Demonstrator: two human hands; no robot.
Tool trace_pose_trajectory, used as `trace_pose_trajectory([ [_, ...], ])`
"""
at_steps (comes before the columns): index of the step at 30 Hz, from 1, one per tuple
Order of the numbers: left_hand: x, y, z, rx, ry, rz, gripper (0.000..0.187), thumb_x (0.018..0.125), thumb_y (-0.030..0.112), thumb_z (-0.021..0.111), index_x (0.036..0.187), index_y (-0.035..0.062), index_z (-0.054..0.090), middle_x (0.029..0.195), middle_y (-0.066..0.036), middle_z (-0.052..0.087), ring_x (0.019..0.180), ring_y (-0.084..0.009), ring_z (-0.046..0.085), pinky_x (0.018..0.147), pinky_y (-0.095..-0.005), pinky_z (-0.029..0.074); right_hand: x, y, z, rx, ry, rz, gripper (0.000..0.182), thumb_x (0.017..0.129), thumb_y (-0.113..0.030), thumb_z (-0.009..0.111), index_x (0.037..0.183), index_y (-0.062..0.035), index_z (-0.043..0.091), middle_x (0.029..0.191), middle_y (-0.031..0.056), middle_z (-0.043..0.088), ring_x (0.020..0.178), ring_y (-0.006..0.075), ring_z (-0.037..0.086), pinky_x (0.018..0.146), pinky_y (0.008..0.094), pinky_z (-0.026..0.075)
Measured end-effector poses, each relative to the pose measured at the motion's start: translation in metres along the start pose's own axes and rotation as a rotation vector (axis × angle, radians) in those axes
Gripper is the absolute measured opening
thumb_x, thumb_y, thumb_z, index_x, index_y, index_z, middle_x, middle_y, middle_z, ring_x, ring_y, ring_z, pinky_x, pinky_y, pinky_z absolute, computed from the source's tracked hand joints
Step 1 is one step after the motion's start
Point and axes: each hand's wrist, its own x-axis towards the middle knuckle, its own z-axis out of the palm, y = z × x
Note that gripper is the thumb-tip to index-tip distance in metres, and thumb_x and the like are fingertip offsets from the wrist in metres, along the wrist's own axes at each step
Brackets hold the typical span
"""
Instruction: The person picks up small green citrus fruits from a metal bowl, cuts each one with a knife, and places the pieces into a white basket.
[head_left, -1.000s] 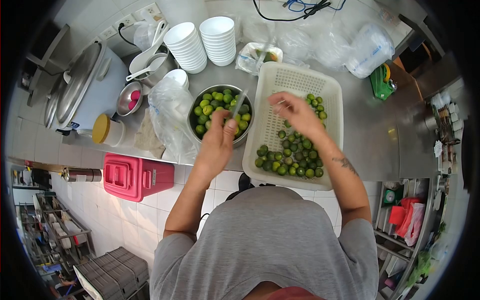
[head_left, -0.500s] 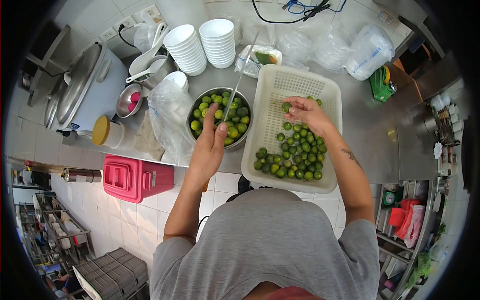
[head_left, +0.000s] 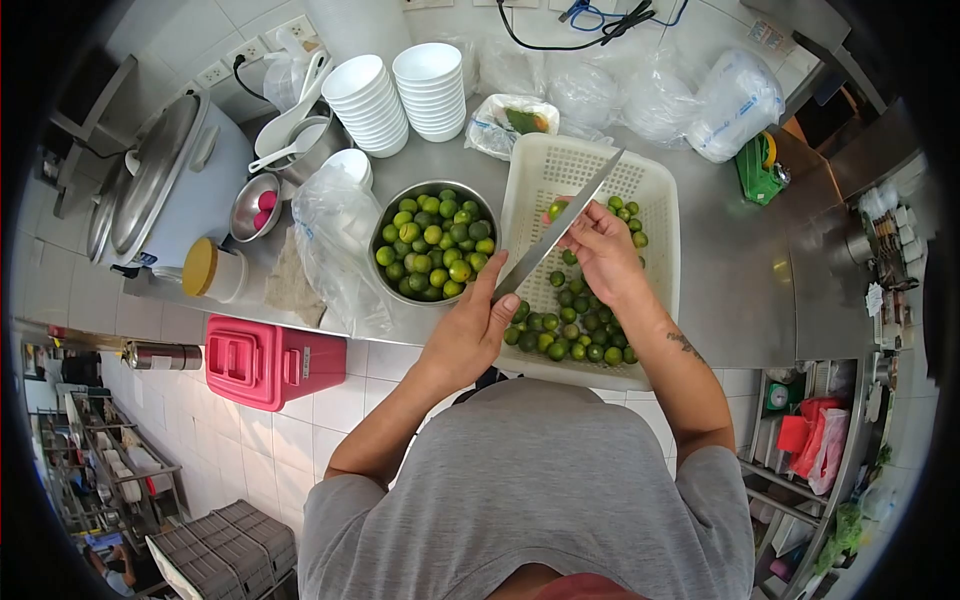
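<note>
My left hand [head_left: 468,335] is closed around the handle end of a long knife [head_left: 568,222], its blade pointing up and right over the basket. A green lime [head_left: 557,209] is pinched in the fingertips of my right hand [head_left: 608,262], and the blade crosses right at it. Below both hands lies the white perforated basket [head_left: 672,270], with many loose limes [head_left: 575,320] mostly in its near half and a few in the far right corner. Left of it stands a metal bowl [head_left: 374,248] filled with green and yellowish limes [head_left: 432,240].
Stacked white bowls [head_left: 428,85] and clear plastic bags [head_left: 655,100] line the wall. A crumpled plastic bag [head_left: 340,240] and a yellow-lidded tub [head_left: 205,268] sit left on the steel counter [head_left: 735,265]. A pink lidded bin [head_left: 275,362] stands on the floor.
My left hand and the knife have moved right, from over the metal bowl to the basket. The blade now crosses the lime in my right hand, which has shifted slightly left and down.
</note>
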Motion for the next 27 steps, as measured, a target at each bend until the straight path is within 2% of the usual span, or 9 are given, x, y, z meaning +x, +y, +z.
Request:
trace_pose_trajectory([
  [3, 0.0, -0.002, 0.003, 0.101, 0.05, 0.083, 0.056, 0.104, 0.036, 0.036, 0.15, 0.0058, 0.022, 0.132, -0.035, 0.045, 0.112, -0.0486, 0.054, 0.094, -0.0476, 0.045, -0.001, 0.004, 0.008, -0.028, 0.019, -0.031, 0.019, 0.095, -0.009, 0.06, 0.112, -0.0006, 0.06, 0.099, 0.0068, 0.067, 0.087, 0.0126, 0.061, 0.079, 0.0275, 0.048],
  [6, 0.002, -0.003, 0.004, 0.139, 0.103, 0.128, 0.057, 0.104, 0.037, 0.036, 0.151, 0.0088, 0.02, 0.122, -0.032, 0.051, 0.104, -0.0484, 0.057, 0.089, -0.0495, 0.047, -0.003, 0.01, 0.02, -0.076, 0.029, -0.046, 0.016, 0.095, -0.008, 0.059, 0.109, -0.0007, 0.061, 0.096, 0.0049, 0.066, 0.084, 0.0112, 0.06, 0.078, 0.0275, 0.048],
  [10, 0.007, 0.008, 0.001, 0.158, 0.12, 0.058, 0.057, 0.104, 0.037, 0.035, 0.152, 0.0103, 0.02, 0.109, -0.029, 0.053, 0.094, -0.047, 0.058, 0.083, -0.0503, 0.048, -0.008, 0.02, 0.031, -0.18, -0.011, -0.065, 0.013, 0.094, -0.005, 0.06, 0.106, 0.0006, 0.06, 0.094, 0.0038, 0.064, 0.082, 0.0101, 0.058, 0.076, 0.0267, 0.048],
  [13, 0.011, 0.009, -0.003, 0.148, 0.13, 0.065, 0.056, 0.104, 0.036, 0.036, 0.151, 0.0105, 0.022, 0.107, -0.027, 0.053, 0.091, -0.0465, 0.058, 0.081, -0.0502, 0.048, -0.012, 0.02, 0.042, -0.186, -0.022, -0.069, 0.014, 0.093, -0.004, 0.06, 0.105, 0.0017, 0.059, 0.093, 0.0036, 0.064, 0.081, 0.0098, 0.057, 0.074, 0.0263, 0.049],
  [15, 0.011, 0.01, -0.004, 0.137, 0.142, 0.065, 0.054, 0.104, 0.035, 0.037, 0.15, 0.0096, 0.024, 0.111, -0.028, 0.053, 0.095, -0.0466, 0.058, 0.082, -0.0497, 0.048, -0.01, 0.024, 0.039, -0.216, -0.044, -0.095, 0.014, 0.093, -0.004, 0.061, 0.106, 0.0024, 0.058, 0.092, 0.0035, 0.063, 0.081, 0.0098, 0.057, 0.074, 0.0259, 0.049],
  [18, 0.016, 0.004, -0.002, 0.108, 0.221, 0.129, 0.052, 0.103, 0.034, 0.039, 0.147, 0.0076, 0.028, 0.119, -0.029, 0.054, 0.102, -0.0463, 0.058, 0.086, -0.0481, 0.048, -0.016, 0.034, 0.042, -0.424, -0.042, -0.091, 0.017, 0.093, -0.006, 0.062, 0.107, 0.003, 0.058, 0.094, 0.004, 0.063, 0.081, 0.0104, 0.058, 0.076, 0.0261, 0.05],
  [21, 0.019, 0.005, -0.011, 0.005, 0.179, 0.032, 0.049, 0.103, 0.033, 0.041, 0.142, 0.0041, 0.034, 0.125, -0.028, 0.053, 0.11, -0.0443, 0.057, 0.092, -0.0449, 0.046, -0.02, 0.039, 0.052, -0.323, -0.069, -0.055, 0.022, 0.094, -0.009, 0.062, 0.112, 0.0031, 0.058, 0.095, 0.0047, 0.062, 0.082, 0.011, 0.058, 0.077, 0.0264, 0.051],
  [24, 0.016, -0.001, -0.022, -0.109, 0.152, 0.069, 0.048, 0.103, 0.033, 0.043, 0.138, 0.0013, 0.039, 0.122, -0.028, 0.055, 0.112, -0.042, 0.056, 0.096, -0.0419, 0.043, -0.015, 0.028, 0.052, -0.296, -0.214, 0.04, 0.026, 0.094, -0.01, 0.06, 0.118, 0.0024, 0.057, 0.101, 0.0072, 0.063, 0.088, 0.0125, 0.06, 0.08, 0.0277, 0.052],
  [27, 0.002, 0.0, -0.037, -0.115, 0.224, -0.133, 0.053, 0.104, 0.036, 0.041, 0.141, -0.0017, 0.038, 0.129, -0.028, 0.054, 0.121, -0.0364, 0.053, 0.102, -0.0382, 0.04, 0.002, 0.007, 0.035, -0.477, -0.233, 0.073, 0.026, 0.097, -0.011, 0.055, 0.12, 0.0005, 0.058, 0.107, 0.0074, 0.065, 0.095, 0.0146, 0.061, 0.084, 0.0295, 0.05],
])
